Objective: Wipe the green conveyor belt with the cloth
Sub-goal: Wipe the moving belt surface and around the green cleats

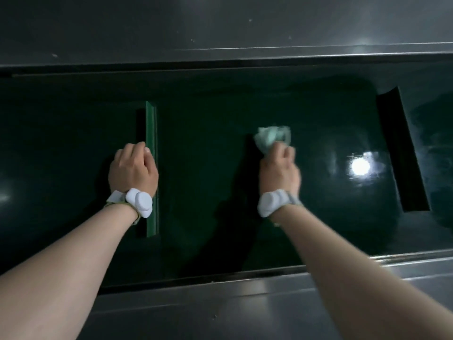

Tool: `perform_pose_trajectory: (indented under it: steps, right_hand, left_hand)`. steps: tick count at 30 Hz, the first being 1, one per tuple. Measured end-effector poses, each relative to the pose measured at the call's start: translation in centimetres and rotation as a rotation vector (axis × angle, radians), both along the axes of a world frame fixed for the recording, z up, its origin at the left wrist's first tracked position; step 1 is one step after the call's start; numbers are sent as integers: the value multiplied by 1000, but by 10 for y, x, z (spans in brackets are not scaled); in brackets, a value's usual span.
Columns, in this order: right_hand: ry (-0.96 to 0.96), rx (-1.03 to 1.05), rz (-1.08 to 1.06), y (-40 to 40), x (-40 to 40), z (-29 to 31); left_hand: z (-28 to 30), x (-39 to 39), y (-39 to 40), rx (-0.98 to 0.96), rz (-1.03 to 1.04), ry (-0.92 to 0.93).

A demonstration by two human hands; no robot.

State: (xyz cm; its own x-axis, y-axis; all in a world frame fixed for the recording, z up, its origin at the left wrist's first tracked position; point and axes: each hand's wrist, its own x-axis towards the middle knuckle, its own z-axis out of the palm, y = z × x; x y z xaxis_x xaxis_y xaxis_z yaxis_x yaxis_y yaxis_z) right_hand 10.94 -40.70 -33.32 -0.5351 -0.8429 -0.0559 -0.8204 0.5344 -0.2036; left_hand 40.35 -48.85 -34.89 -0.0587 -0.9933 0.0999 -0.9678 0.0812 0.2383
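Observation:
The dark green conveyor belt (208, 148) runs left to right across the middle of the view, glossy, with a lamp reflected on it at the right. My right hand (279, 170) grips a crumpled pale green cloth (270, 138) and presses it on the belt; hand and cloth are motion-blurred. My left hand (133, 169) rests on an upright green cleat (151, 168) that crosses the belt, fingers curled over its top edge. Both wrists wear white bands.
A second cleat (402, 150) crosses the belt at the right, dark and in shadow. Grey metal side rails border the belt: one along the far side (220, 33), one along the near side (220, 305).

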Motion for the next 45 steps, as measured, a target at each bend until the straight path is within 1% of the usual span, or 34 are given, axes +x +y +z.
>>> perform_pose_trajectory:
  steps: [2, 5, 7, 9, 11, 15, 18, 19, 21, 23, 25, 28, 31, 32, 34, 36, 38, 41, 44, 45]
  right_hand:
    - [-96, 14, 147, -8, 75, 2]
    - [-274, 132, 431, -1, 175, 5]
    - [-357, 170, 484, 8, 201, 7]
    - [-362, 131, 464, 7, 187, 6]
    - [-272, 115, 402, 3, 146, 5]
    - [-124, 11, 95, -16, 36, 5]
    - [-22, -46, -144, -45, -35, 2]
    - [-13, -45, -186, -60, -48, 0]
    - [-11, -46, -207, -95, -54, -4]
    - [10, -42, -145, -132, -36, -10]
    - [14, -26, -45, -166, -1, -12]
    - [-62, 0, 205, -203, 78, -9]
    - [-207, 79, 527, -208, 156, -7]
    - [-228, 91, 584, -204, 167, -5]
    - [-220, 74, 610, -198, 154, -6]
    - [-152, 64, 530, -195, 110, -8]
    - [-105, 10, 328, -195, 54, -10]
    - [15, -26, 64, -183, -45, -7]
    - [104, 53, -198, -154, -142, 6]
    - [122, 79, -249, -145, -165, 10]
  left_hand:
    - [-3, 2, -3, -22, 7, 33]
    - [-6, 3, -5, -66, 3, 49]
    - [-8, 4, -3, -69, 17, 49]
    - [-12, 3, -2, -54, 21, 37]
    - [-12, 3, -4, -51, 3, 38]
    - [-6, 6, -7, -22, -2, 17]
    - [-7, 3, -6, 21, 11, -28]
    - [-8, 1, -5, 27, 20, -41]
    - [-11, -2, -3, 24, 31, -54]
    - [-14, -3, -1, 15, 36, -64]
    - [-15, -5, -1, 5, 40, -74]
    - [-17, -8, -1, 0, 39, -90]
    - [-19, -11, 1, 1, 49, -144]
    - [-19, -11, 2, 0, 46, -159]
    - [-18, -11, 3, -3, 37, -162]
    - [-17, -11, 4, 7, 33, -120]
    - [-16, -9, 4, 29, 33, -102]
    - [-16, -8, 3, 34, 42, -97]
    - [-15, -8, 2, 31, 32, -90]
    - [-15, -8, 2, 27, 34, -91]
